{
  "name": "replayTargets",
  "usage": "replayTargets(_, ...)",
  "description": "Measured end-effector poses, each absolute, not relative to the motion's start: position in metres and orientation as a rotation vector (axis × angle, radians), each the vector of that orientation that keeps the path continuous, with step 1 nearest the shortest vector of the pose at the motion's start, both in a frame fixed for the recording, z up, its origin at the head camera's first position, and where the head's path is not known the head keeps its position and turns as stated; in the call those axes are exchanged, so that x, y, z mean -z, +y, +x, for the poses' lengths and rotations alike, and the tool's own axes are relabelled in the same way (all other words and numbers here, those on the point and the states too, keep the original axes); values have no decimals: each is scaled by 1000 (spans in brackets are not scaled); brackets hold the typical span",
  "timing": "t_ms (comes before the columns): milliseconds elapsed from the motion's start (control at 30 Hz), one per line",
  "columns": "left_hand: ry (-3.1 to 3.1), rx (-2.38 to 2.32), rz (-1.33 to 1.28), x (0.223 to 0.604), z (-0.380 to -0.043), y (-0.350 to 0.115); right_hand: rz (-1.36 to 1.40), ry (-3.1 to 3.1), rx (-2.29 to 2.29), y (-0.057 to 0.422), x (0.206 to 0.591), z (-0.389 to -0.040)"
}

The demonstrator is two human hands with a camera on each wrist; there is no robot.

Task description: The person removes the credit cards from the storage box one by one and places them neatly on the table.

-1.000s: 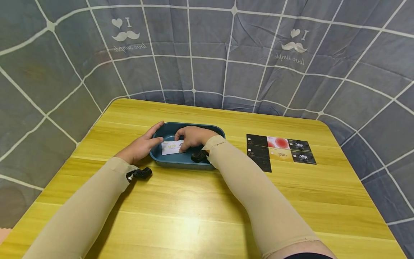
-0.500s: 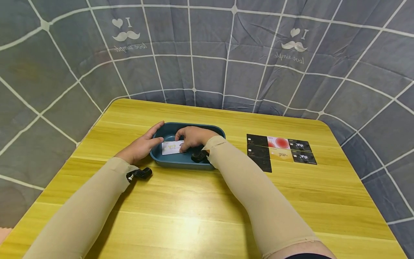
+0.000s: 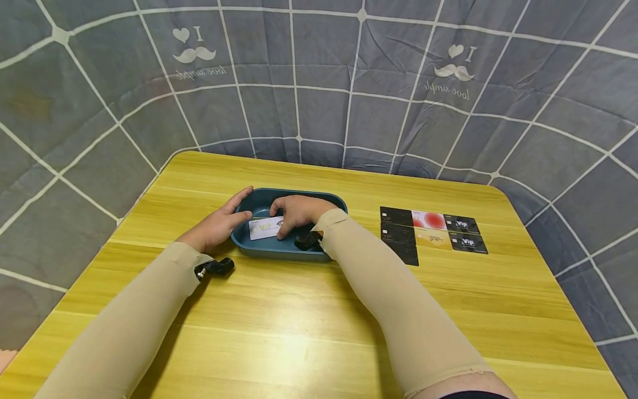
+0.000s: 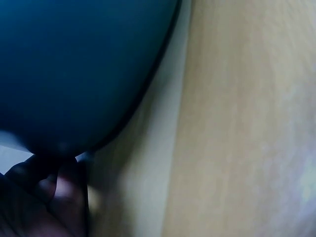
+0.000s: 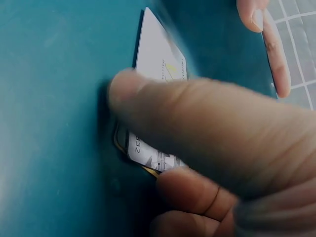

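Note:
A white VIP card (image 3: 266, 228) lies inside a blue oblong bin (image 3: 279, 255). My right hand (image 3: 301, 210) reaches into the bin, curled at the card's right end. In the right wrist view its thumb (image 5: 187, 123) crosses over the card, with other fingers (image 5: 190, 195) at the card's lower end; the exact contact is partly hidden. A yellow edge of another card (image 5: 150, 172) shows beneath. My left hand (image 3: 216, 224) grips the bin's left end, thumb inside the rim and a finger along the outside.
To the right, several cards lie in rows on the wooden table (image 3: 299, 321): black cards (image 3: 397, 233), a pink-red card (image 3: 428, 220), a gold card (image 3: 432, 239) and black Vip cards (image 3: 467, 242). A grey checked curtain (image 3: 319, 83) surrounds the table's far side.
My right thumb has shifted slightly towards the bin's near side, uncovering more of the white card's right end. The left hand and the bin stay put.

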State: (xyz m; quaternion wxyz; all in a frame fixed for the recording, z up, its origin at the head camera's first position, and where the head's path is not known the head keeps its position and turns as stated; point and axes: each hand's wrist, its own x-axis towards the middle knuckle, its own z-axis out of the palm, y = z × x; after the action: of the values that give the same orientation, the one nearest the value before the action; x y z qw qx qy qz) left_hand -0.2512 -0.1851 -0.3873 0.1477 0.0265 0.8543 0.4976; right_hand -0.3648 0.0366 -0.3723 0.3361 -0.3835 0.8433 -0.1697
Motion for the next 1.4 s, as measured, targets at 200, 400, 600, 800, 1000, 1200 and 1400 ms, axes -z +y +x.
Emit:
replayTargets(200,2454,-1430,73,387,-252,-185,-1003,2199,428,36,373,-365)
replayTargets(400,2457,-1418,66,387,-252,-185,-991,2204,437,35,374,-365)
replayTargets(600,2452,-1433,67,386,-251,-185,-1004,2213,427,34,372,-364)
replayTargets(800,2456,-1439,68,386,-249,-185,-1006,2216,378,34,367,-361)
replayTargets(1000,2477,-1407,77,386,-249,-185,-1018,2234,292,33,362,-358)
replayTargets(1200,2487,-1390,69,385,-247,-184,-1109,2289,215,32,360,-352)
replayTargets(1400,2504,-1367,83,383,-246,-183,-1129,2338,161,32,356,-346)
